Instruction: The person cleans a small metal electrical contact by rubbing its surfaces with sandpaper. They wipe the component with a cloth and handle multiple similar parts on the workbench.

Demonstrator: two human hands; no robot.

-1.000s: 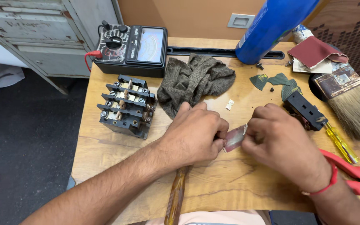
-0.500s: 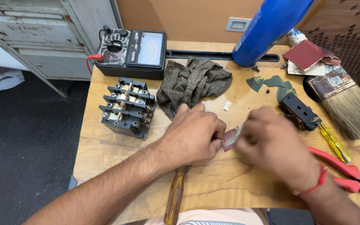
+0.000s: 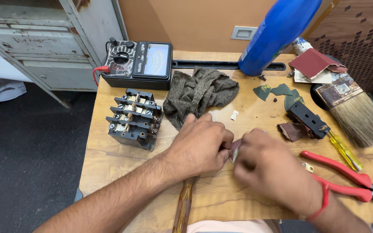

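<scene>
a small wooden table [image 3: 109,159] stands on a dark floor, with a grey metal cabinet [image 3: 44,47] off to one side and a tan wall behind. nearest the edge, a brown wooden handle [image 3: 184,205] pokes out from under the left hand [image 3: 199,146]; what it belongs to is covered. the two hands meet at the middle of the table. the left hand is curled tight, fingers folded in, pinching a small reddish-brown piece [image 3: 235,149] against the right hand [image 3: 266,166]. that piece is mostly hidden between them, so its shape is hard to make out. the right hand is blurred; its fingers are bent down over the piece, and i cannot tell how firmly they grip it.

to the right lie red-handled pliers [image 3: 342,177], their jaws cut off at the frame edge, then a yellow-handled screwdriver [image 3: 344,151] and a black block [image 3: 305,118]. left of the hands sits a black contactor [image 3: 132,118]. beyond is a crumpled grey cloth [image 3: 199,92], a wide paintbrush [image 3: 355,108], scraps of sandpaper [image 3: 314,62], an analogue meter [image 3: 139,64] and a blue cylinder [image 3: 277,34] whose top runs out of view.
</scene>
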